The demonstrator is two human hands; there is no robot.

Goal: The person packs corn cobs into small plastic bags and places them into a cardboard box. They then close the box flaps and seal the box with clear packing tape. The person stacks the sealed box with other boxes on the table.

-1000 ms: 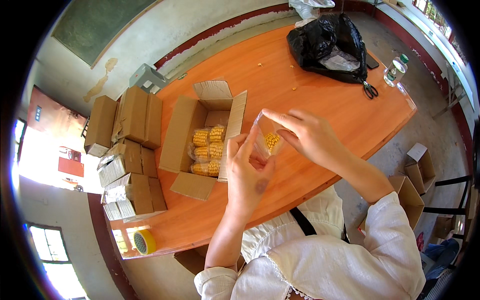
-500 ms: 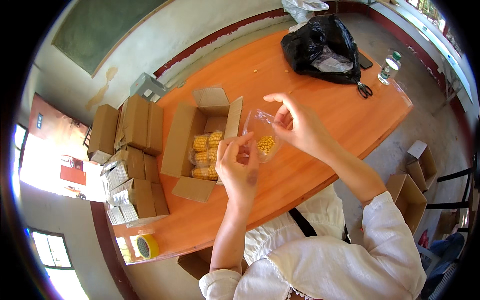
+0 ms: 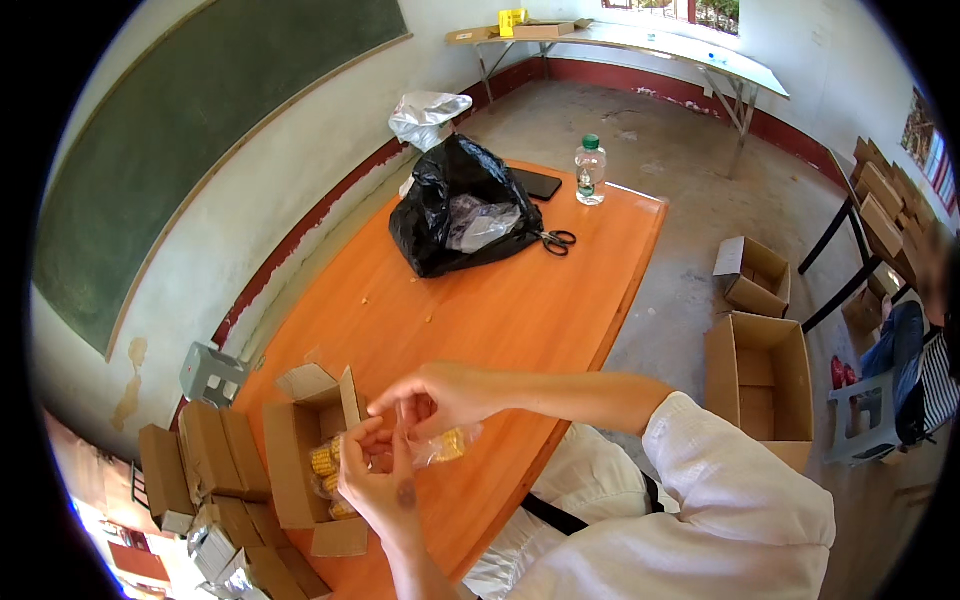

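Note:
Both hands are at a small clear plastic bag (image 3: 452, 446) with yellow corn in it, held above the orange table (image 3: 370, 335). My left hand (image 3: 378, 482) pinches the bag's upper end with closed fingers. From the right, my right hand (image 3: 447, 398) reaches over and grips the same end, its fingertips close to the left ones. The corn end of the bag sticks out to the right below my right hand. Just left of the hands stands an open cardboard box (image 3: 290, 470) with several packed corn cobs (image 3: 325, 460), partly hidden by my left hand.
Closed cartons (image 3: 215, 455) are stacked left of the box. Farther back lie a black plastic bag (image 3: 425, 215), scissors (image 3: 558, 241) and a phone (image 3: 537, 184), beside a water bottle (image 3: 591, 170). Open cardboard boxes (image 3: 790, 385) stand on the floor right; a person sits at the far right.
The view has swung to the right and up, showing more of the room. My hands have come together at the bag's end; before, my right hand was raised apart from my left.

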